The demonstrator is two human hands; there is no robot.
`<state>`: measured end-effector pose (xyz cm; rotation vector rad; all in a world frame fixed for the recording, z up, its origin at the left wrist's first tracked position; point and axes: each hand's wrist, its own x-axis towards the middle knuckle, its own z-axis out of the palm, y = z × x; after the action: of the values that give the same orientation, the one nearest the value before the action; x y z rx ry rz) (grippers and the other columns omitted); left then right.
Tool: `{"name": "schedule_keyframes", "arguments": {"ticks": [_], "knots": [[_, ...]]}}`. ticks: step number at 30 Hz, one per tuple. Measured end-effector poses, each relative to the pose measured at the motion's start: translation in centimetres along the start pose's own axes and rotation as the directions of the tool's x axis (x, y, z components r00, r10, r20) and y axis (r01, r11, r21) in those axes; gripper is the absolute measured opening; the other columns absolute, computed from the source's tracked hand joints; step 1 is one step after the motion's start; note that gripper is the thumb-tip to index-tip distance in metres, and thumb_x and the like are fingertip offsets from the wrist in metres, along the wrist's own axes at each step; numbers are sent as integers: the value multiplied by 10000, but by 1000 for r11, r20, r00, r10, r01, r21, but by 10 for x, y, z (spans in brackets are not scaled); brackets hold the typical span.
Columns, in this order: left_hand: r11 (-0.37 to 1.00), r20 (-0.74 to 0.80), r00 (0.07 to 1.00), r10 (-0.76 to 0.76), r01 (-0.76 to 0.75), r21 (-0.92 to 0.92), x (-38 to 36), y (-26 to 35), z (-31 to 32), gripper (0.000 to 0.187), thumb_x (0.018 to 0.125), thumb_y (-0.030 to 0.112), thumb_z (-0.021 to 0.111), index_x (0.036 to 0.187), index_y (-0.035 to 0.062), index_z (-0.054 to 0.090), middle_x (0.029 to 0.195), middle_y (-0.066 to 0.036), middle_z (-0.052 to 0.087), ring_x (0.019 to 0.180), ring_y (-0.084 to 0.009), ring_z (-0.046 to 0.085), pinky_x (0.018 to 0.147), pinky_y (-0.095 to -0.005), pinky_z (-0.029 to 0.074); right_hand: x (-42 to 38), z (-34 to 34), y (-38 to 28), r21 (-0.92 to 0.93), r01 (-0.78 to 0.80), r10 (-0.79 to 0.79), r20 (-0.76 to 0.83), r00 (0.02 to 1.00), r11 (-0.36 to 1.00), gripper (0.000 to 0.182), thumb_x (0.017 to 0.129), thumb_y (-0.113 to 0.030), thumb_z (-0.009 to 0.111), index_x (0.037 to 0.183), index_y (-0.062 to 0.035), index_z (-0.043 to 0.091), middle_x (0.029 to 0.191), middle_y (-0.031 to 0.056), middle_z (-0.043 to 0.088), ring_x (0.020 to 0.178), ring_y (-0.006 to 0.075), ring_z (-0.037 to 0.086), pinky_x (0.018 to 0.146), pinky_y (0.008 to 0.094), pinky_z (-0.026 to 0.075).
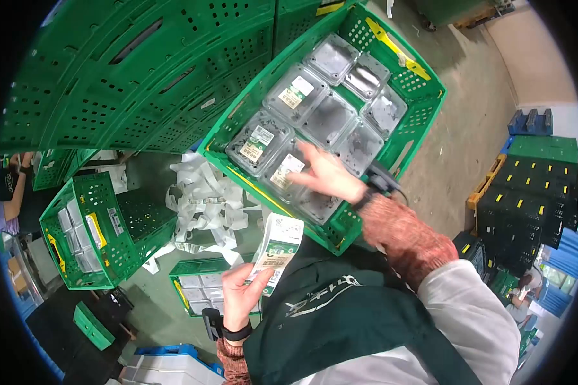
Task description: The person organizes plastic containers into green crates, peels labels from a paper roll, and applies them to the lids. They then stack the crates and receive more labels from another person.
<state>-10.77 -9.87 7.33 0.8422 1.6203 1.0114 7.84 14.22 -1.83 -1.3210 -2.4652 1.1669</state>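
My left hand (pixel 243 292) grips a roll of labels (pixel 279 247) printed in green and cream, held low in front of my apron. Over the green crate (pixel 237 183), my right hand (pixel 327 172) has its fingers stretched out and touches or hovers just above a label (pixel 289 170) on a clear plastic punnet (pixel 277 186). Several clear punnets fill the crate in rows; their contents look dark. Two neighbouring punnets bear the same kind of label, one on the labelled punnet (pixel 253 138) at the crate's left. Other lids in the crate look bare.
Tall green crates (pixel 148 70) stand at the upper left. Lower down are another crate of punnets (pixel 87 231) and a heap of white backing strips (pixel 205 199) on the floor. Black crates (pixel 526 199) are stacked at right. Other people appear at both edges.
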Motion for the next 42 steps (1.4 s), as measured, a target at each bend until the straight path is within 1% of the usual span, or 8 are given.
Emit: {"name": "schedule_keyframes", "arguments": {"ticks": [2,6,13,20,24,28,32,42], "knots": [[1000,22,1000,9,-10,15,4,-4,1,223,767,97,793,938,-17,703,760,-66,677,658,-128,577,616,-279,447,-35,-32,-37,641,-6,-265,325,908,767,482,922,-202,616,1336,-14,456,1071,178,643,843,279,675,738,389,537],[977,94,974,204,-209,38,27,33,14,600,721,115,822,1257,17,571,1158,-134,666,1022,-247,649,938,-324,473,-92,-44,-99,397,300,-353,65,934,867,233,915,-60,580,1142,-16,549,893,183,636,810,361,653,683,426,521],[993,-2,997,-75,74,-87,33,17,44,47,847,-23,673,807,-9,652,673,62,596,632,-4,472,549,-179,383,-108,-36,-102,272,224,-214,-68,975,936,112,854,-74,657,939,-35,595,820,146,616,695,342,637,591,408,509],[807,88,992,93,-127,577,34,11,33,148,771,136,787,856,45,707,666,-136,674,592,-221,672,544,-327,473,-54,-64,-3,78,39,-24,-188,982,996,102,808,-72,684,814,21,642,722,144,619,612,292,605,590,364,490],[961,84,995,61,-81,263,22,-7,10,121,801,79,743,913,37,721,734,-154,690,624,-229,685,567,-306,488,-50,-21,54,72,-130,135,-67,989,989,98,762,-94,715,744,-14,662,692,172,634,699,321,664,636,393,519],[992,145,989,17,-35,124,13,-18,3,119,811,72,737,921,28,726,741,-121,705,641,-135,681,589,-266,498,-47,-29,21,770,-445,98,454,886,458,521,842,-132,687,1326,-50,514,1252,128,586,1094,176,575,907,323,466],[966,253,951,176,-216,142,10,-1,4,99,831,143,722,895,68,725,804,-93,699,692,-256,672,620,-325,512,-40,-25,-6,652,-414,-178,646,742,636,826,763,-95,695,1489,-54,303,1405,133,464,1275,214,455,1067,343,344],[957,186,942,278,-289,34,-4,-1,-4,104,851,190,681,859,87,693,756,-71,666,686,-273,647,595,-353,487,-71,-39,-48,854,-347,-324,479,816,388,144,735,-82,701,766,-20,575,783,85,589,740,167,545,688,298,433]]}}
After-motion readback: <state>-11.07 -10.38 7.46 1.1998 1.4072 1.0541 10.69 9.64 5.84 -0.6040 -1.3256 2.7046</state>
